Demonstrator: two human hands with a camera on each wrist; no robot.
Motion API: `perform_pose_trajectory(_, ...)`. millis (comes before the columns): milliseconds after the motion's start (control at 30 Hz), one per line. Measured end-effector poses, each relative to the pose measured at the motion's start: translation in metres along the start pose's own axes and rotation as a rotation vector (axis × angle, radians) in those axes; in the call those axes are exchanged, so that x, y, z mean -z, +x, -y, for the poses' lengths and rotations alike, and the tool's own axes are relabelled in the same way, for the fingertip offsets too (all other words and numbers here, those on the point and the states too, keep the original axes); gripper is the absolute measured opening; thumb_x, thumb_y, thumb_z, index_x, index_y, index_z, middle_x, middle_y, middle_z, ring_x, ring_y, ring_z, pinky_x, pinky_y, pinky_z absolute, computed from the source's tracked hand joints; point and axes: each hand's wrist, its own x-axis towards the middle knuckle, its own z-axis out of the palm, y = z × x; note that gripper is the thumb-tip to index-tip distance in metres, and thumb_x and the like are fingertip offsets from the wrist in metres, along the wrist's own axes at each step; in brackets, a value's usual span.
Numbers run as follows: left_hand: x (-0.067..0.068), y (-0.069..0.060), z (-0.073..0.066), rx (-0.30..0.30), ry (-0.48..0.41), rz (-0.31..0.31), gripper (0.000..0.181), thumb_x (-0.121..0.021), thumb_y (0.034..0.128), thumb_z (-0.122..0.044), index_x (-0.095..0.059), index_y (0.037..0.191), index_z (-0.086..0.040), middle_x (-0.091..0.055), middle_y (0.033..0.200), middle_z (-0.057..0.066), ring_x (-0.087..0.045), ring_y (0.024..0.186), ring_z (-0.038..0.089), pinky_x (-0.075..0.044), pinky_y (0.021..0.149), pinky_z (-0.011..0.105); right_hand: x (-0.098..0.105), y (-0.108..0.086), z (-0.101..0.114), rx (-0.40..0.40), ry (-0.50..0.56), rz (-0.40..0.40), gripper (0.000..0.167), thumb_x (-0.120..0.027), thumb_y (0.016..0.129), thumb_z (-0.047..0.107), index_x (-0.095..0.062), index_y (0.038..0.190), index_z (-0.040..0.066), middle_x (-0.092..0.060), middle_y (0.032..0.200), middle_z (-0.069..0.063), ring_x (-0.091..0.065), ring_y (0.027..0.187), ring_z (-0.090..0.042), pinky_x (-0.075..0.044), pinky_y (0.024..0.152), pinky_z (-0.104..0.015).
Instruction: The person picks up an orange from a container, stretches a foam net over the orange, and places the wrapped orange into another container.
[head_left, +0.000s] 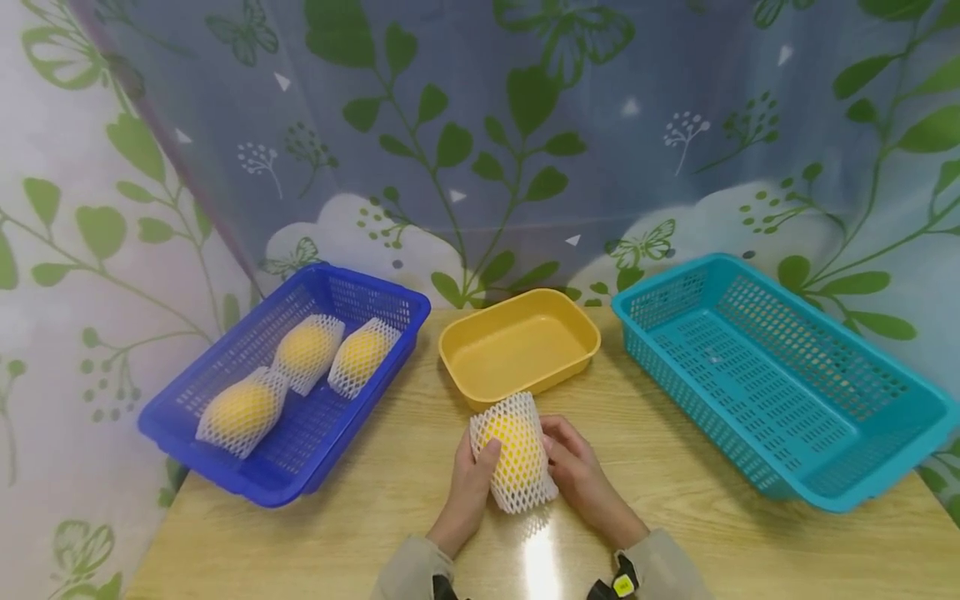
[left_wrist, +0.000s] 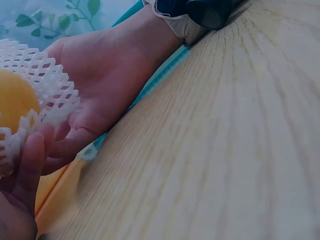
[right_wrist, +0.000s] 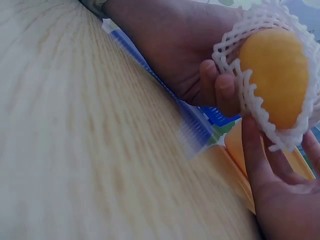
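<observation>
A yellow mango (head_left: 513, 446) sits inside a white foam net sleeve (head_left: 525, 496), held over the table in front of the yellow tub. My left hand (head_left: 468, 487) grips it from the left, thumb across the net and fingers mostly hidden underneath. From the other side, my right hand (head_left: 583, 471) pinches the net sleeve, its thumb at the right edge. The right wrist view shows the mango (right_wrist: 277, 75) bare at the sleeve's open end, with my right fingers (right_wrist: 255, 150) at the net's rim.
On the left, a blue basket (head_left: 352, 446) contains three net-wrapped mangoes (head_left: 243, 410). A yellow tub (head_left: 517, 333) stands at the back middle of the wooden table (head_left: 375, 517). A teal basket (head_left: 757, 400) is on the right. Patterned curtain (head_left: 480, 167) hangs behind.
</observation>
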Motion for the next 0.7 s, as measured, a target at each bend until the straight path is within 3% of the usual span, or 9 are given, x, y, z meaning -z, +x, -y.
perform_pose_trajectory(167,0.0015,0.0008,-0.0009,0.002,0.027,-0.018,0.052,-0.045,0.1033,-0.027,-0.039,0.146,0.001,-0.054,0.135,0.016,-0.049,0.126,0.022,-0.034,0.108,0.027,0.0005,0.0010,0.0004,0.000,0.060,0.081,0.024,-0.039,0.106,0.010,-0.052,0.124,0.015,-0.058,0.120,-0.003,-0.060,0.100,-0.013,-0.052,0.081,-0.029)
perform_pose_trajectory(333,0.0018,0.0018,0.0003,-0.091,0.046,-0.050,0.038,-0.051,0.0982,-0.021,-0.055,0.129,0.001,-0.062,0.114,0.009,-0.057,0.106,0.015,-0.043,0.098,0.026,0.0003,0.0009,0.0009,-0.002,0.063,0.089,0.023,-0.039,0.105,0.010,-0.053,0.123,0.014,-0.058,0.118,-0.003,-0.060,0.099,-0.013,-0.051,0.082,-0.028)
perform_pose_trajectory(500,0.0023,0.0035,0.0007,-0.184,0.024,-0.049,0.028,-0.054,0.0943,-0.017,-0.059,0.113,0.003,-0.060,0.098,0.002,-0.056,0.090,0.012,-0.046,0.084,0.025,-0.0008,0.0007,0.0038,-0.031,0.075,0.126,0.024,-0.038,0.105,0.013,-0.052,0.125,0.014,-0.058,0.118,-0.004,-0.060,0.098,-0.013,-0.052,0.083,-0.029)
perform_pose_trajectory(700,0.0018,0.0030,0.0002,-0.183,-0.029,-0.067,0.026,-0.057,0.0977,-0.016,-0.052,0.116,0.002,-0.060,0.102,0.005,-0.059,0.091,0.014,-0.049,0.080,0.025,-0.0006,-0.0003,0.0039,-0.064,0.127,0.154,0.024,-0.036,0.105,0.014,-0.049,0.126,0.014,-0.058,0.117,-0.003,-0.060,0.100,-0.014,-0.052,0.084,-0.030)
